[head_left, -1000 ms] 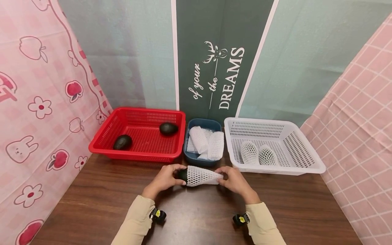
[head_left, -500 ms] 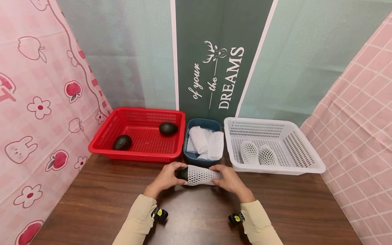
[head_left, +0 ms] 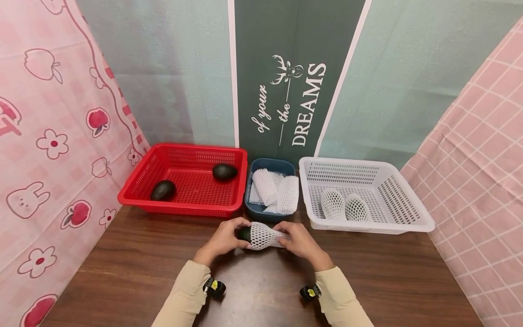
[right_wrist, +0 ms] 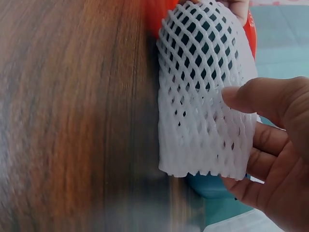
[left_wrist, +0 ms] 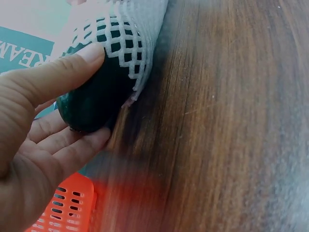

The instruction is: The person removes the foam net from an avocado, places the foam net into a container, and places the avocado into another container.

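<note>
A dark green avocado [left_wrist: 89, 104] is partly inside a white foam net sleeve [head_left: 261, 235] near the middle of the table. My left hand [head_left: 224, 237] grips the avocado's bare end, thumb on the near side and fingers beneath, as the left wrist view shows. The right hand [head_left: 297, 238] pinches the loose tail of the sleeve between thumb and fingers. In the right wrist view the net [right_wrist: 207, 96] is stretched round the avocado at the top and hangs slack toward its cut edge.
Two bare avocados [head_left: 224, 171] lie in a red basket [head_left: 184, 209] at left. A blue bin [head_left: 273, 162] holds several folded foam nets [head_left: 288, 194]. At right, a white basket [head_left: 372, 225] contains two netted avocados [head_left: 357, 208]. Curtains hang behind and at both sides.
My right hand has slid left along the sleeve, closer to the avocado, and the sleeve's tail looks shorter in the head view. The left hand has shifted slightly right.
</note>
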A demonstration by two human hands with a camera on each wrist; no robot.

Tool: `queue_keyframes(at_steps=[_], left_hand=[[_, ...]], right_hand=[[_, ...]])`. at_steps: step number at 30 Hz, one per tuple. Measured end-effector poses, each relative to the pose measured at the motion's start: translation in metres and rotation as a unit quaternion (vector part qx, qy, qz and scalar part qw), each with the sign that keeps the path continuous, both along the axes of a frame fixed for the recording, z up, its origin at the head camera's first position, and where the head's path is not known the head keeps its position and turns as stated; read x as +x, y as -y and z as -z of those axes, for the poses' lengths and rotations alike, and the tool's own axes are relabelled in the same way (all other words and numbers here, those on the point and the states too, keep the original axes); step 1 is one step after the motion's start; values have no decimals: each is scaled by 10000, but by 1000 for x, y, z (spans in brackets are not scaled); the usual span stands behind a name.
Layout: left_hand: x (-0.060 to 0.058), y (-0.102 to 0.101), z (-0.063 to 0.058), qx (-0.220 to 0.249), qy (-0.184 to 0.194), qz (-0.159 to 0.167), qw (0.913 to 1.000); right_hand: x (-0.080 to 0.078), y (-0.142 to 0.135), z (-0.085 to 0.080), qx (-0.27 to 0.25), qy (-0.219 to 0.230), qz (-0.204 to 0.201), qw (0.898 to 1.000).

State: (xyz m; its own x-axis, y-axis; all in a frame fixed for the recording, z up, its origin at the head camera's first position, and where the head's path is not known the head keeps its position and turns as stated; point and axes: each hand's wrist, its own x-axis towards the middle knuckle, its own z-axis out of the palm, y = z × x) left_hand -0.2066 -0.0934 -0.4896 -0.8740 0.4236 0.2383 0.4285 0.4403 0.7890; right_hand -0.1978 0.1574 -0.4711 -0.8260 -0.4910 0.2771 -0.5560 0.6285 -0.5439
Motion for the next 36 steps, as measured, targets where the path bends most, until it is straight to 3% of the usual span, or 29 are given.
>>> queue_keyframes(at_steps=[13,25,36], left_hand=[[-1,0,1,89,-25,175,9998],[6,8,-11,434,88,230,9988],[9,24,-13,242,82,-106,9996]], right_hand=[[1,2,-2,31,-61,14,10000],[3,-10,-12,-5,-156,183,9997],[5,-25,-18,-75,-42,451,9989]])
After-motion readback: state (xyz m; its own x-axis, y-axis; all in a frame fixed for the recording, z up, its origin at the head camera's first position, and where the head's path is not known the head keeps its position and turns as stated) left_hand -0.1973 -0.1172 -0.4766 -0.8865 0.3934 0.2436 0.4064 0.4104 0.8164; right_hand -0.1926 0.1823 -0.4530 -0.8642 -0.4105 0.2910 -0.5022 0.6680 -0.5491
